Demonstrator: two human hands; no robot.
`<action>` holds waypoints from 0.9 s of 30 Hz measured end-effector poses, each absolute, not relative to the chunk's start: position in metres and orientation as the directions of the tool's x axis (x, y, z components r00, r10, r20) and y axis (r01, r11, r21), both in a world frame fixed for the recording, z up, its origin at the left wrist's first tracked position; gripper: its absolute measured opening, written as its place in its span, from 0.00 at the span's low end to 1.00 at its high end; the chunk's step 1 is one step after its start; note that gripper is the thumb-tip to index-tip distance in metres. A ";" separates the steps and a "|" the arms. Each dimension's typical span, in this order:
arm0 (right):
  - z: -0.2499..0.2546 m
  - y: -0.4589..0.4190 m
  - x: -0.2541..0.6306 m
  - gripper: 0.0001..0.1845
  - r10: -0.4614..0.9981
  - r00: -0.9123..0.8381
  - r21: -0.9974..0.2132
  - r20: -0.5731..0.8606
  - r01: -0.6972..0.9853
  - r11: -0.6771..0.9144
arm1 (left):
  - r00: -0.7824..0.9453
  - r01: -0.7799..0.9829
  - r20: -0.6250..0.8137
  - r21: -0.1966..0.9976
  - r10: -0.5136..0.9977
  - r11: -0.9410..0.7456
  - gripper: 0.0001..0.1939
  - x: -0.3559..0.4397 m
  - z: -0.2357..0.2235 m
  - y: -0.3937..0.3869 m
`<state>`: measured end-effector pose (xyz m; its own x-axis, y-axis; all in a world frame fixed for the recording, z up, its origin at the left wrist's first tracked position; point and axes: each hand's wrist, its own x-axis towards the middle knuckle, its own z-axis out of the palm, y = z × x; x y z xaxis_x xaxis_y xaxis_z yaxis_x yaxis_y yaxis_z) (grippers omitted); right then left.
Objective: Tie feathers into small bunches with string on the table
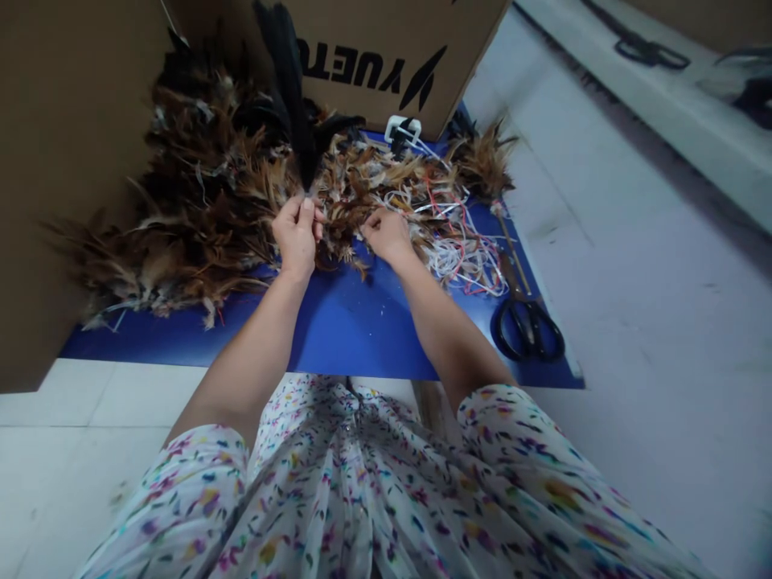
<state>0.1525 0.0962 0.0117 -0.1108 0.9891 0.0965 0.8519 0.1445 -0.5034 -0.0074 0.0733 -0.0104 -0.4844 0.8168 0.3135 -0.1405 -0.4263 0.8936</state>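
Pale tiled floor [54, 466] beneath a blue table [362, 338], whitish ledge [681, 104] at upper right, dim light

right bare hand [384, 232]: can't tell what's pinched | brown cardboard box [386, 44]: top cut off | dark blurry thing [755, 100]: right side cut off

White short-sleeved garment [355, 498], multicoloured print

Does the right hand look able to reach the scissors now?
Likely yes: the scissors lie with handles uncovered on the blue table, and nothing tall stands between them and the right hand.
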 end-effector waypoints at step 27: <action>0.033 0.103 0.146 0.13 0.924 -0.313 -0.684 0.219 0.626 0.374 | -0.543 -0.153 0.300 0.883 0.784 -0.444 0.22 -0.017 -0.001 0.073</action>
